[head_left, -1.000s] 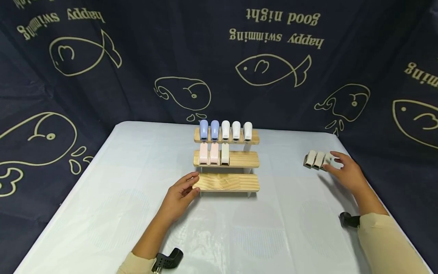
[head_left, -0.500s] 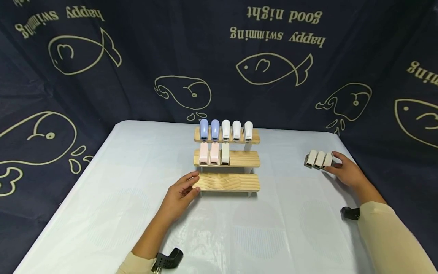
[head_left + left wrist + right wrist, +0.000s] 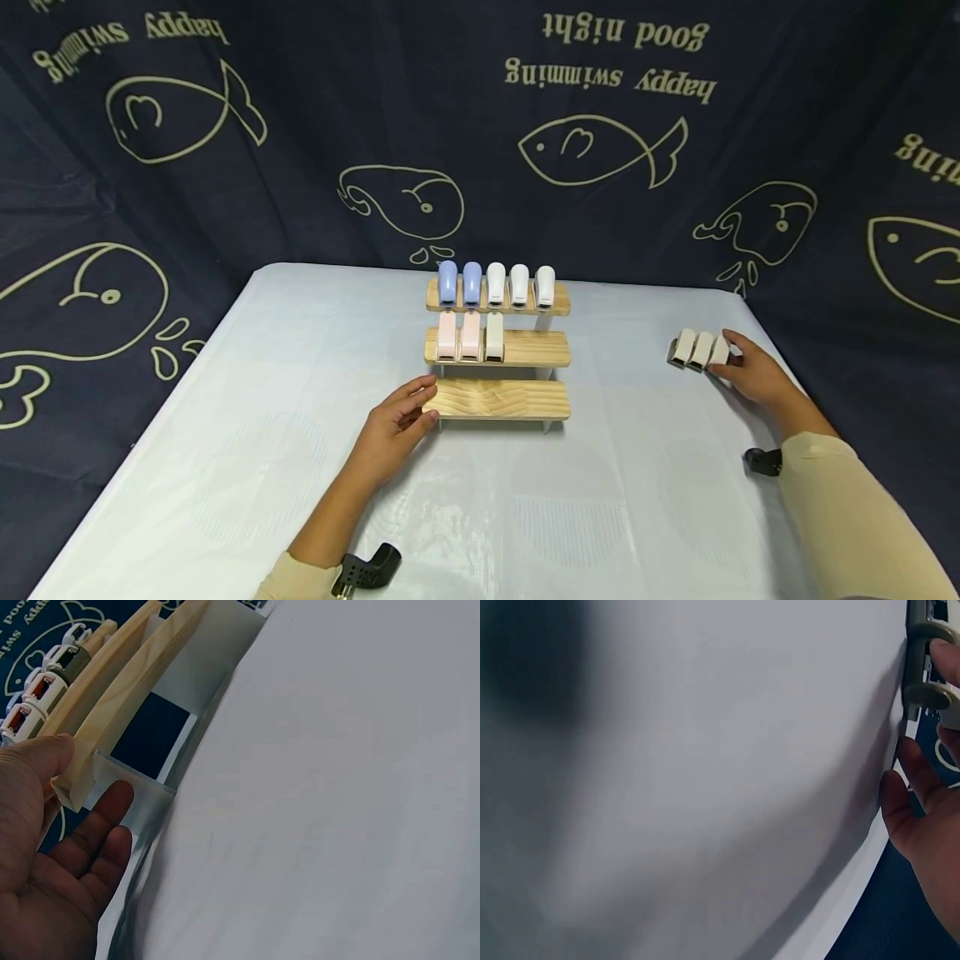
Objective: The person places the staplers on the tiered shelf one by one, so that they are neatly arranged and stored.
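In the head view, my left hand point(image 3: 393, 429) holds the left end of the lowest board of a three-tier wooden stand point(image 3: 498, 398), thumb at the front corner and fingers toward the back. The left wrist view shows the thumb against the board's end point(image 3: 75, 780). On the table at the right, my right hand point(image 3: 759, 375) pinches the rightmost off-white stapler point(image 3: 720, 350) of a row of three. The other two staplers point(image 3: 701, 351) stand beside it. In the right wrist view, the thumb and fingers point(image 3: 919, 776) are partly cut off at the frame edge.
On the stand's top board sit blue staplers point(image 3: 447, 283) and white staplers point(image 3: 519, 285). Its middle board bears pink staplers point(image 3: 447, 336) and one off-white stapler point(image 3: 494, 337) on the left half. A dark printed cloth point(image 3: 600, 225) hangs behind the white-covered table point(image 3: 600, 492).
My right hand has closed in on the rightmost stapler, which now tilts slightly to the right, a little apart from its neighbour. The left hand stays at the stand's lowest board.
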{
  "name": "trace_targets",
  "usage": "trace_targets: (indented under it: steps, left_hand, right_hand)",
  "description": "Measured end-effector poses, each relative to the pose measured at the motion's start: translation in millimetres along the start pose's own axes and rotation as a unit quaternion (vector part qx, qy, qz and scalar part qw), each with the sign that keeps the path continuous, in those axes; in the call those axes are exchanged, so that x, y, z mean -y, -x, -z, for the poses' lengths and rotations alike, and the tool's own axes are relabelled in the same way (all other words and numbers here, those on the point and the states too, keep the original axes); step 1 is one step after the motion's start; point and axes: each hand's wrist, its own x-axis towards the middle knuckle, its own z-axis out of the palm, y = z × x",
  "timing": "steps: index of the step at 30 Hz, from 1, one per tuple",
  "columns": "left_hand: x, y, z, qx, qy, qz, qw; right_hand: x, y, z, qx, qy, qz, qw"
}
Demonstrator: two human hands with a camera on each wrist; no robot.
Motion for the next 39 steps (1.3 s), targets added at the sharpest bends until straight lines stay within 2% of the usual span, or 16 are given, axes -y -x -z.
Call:
trace_targets:
  steps: [8,13,23,29,33,39]
  left_hand:
    - [2.6,0.0,-0.6,-0.007,0.0,-0.013,0.9999]
    - [2.0,-0.6,-1.6,-0.007,-0.001,-0.008,0.9999]
    - [2.5,-0.1,-1.1,-0.01,0.003,-0.027,0.9996]
    - [1.0,0.8,0.3,-0.005,-0.001,-0.014,0.9999]
    - [1.3,0.5,0.1,-0.003,-0.005,-0.005,1.0]
    - [2.0,0.4,-0.3,-0.003,0.001,-0.008,1.0]
  right_hand:
    - [2,2.9,-3,-0.026,0.007,-0.008,0.9996]
    - [5,11.2,-2,-0.048,-0.001,-0.013,0.9988]
    - [16,27.8,5,-0.082,-0.03,0.018,0.996]
    - [41,42.3,5,-0.111,-0.029,0.067,0.9911]
    - [57,48.3,2,-0.136,-0.041,0.111,0.9836]
    - [85,57.0,-4,-0.16,-0.028,0.16,0.9736]
